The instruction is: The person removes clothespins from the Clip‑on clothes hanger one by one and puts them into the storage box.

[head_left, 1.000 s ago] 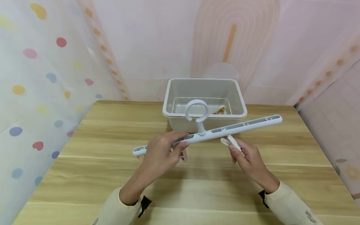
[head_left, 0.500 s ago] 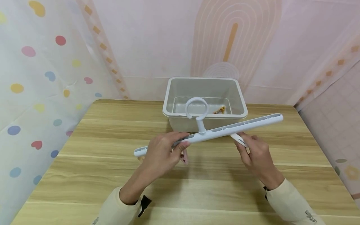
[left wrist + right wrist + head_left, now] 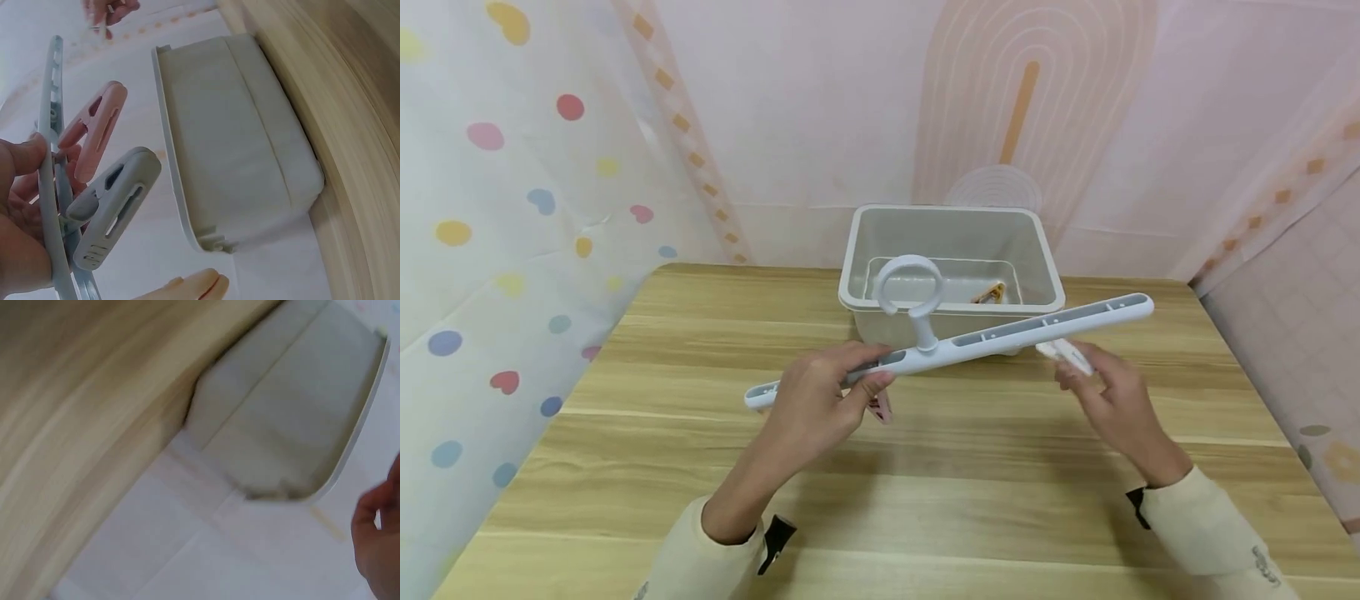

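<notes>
A pale blue hanger bar with a ring hook is held tilted above the table, its right end higher. My left hand grips it left of the hook, thumb in front. Below the bar hang a pink clothespin and a grey clothespin; a beige clothespin shows at the lower edge of the left wrist view. Between thumb and fingers my right hand pinches a white clothespin just under the bar's right half. Whether that clothespin touches the bar I cannot tell.
A light grey plastic bin stands at the back of the wooden table, behind the hanger. Inside it lies an orange-yellow clothespin. Patterned cloth covers the walls behind and beside the table.
My right hand has moved right along the bar with the white clothespin, which was partly hidden behind the bar half a second ago. The hanger has shifted slightly left with my left hand.
</notes>
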`<state>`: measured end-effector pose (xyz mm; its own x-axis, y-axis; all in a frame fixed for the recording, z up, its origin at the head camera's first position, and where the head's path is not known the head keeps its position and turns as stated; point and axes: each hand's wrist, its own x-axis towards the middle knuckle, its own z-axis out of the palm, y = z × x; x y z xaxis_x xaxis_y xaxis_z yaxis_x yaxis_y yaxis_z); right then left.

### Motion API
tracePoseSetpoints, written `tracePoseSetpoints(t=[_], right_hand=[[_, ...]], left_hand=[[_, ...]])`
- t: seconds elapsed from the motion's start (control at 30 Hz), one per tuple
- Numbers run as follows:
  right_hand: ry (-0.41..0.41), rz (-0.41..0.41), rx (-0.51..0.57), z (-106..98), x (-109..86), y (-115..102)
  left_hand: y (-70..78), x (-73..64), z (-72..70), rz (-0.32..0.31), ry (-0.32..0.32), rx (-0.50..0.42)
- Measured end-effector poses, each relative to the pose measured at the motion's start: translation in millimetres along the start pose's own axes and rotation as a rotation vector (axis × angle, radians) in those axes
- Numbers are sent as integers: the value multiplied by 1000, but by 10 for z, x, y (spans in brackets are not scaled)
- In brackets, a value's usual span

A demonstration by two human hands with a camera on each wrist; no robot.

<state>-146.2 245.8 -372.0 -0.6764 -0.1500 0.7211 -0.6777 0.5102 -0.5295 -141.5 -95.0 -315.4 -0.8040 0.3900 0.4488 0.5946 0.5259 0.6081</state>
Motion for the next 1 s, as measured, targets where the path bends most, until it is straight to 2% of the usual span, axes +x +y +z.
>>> tracePoseSetpoints(t=[0.17, 0.27, 0.37, 0.53, 0.7, 0.87, 1.0], right_hand=[[-73, 205, -105, -249, 258, 201], [-145, 261, -160, -315, 495, 311], [-268, 310, -230, -300, 767, 366], [-473, 328, -357, -136, 1199, 451], [-599, 286, -451, 74, 1511, 516], [-665, 246, -452, 188, 1620, 535], [-646, 254, -409, 159, 1560, 497]], left_hand=[[-11, -5, -15, -1, -28, -17], [-26, -17, -16, 3, -46, -14], [-54, -35, -9, 7, -69, -25], [-81, -59, -15, 1, -94, -27], [-92, -85, -41, -7, -100, 1], [-87, -122, -59, -26, -102, 4], [-83, -129, -52, -31, -99, -8]])
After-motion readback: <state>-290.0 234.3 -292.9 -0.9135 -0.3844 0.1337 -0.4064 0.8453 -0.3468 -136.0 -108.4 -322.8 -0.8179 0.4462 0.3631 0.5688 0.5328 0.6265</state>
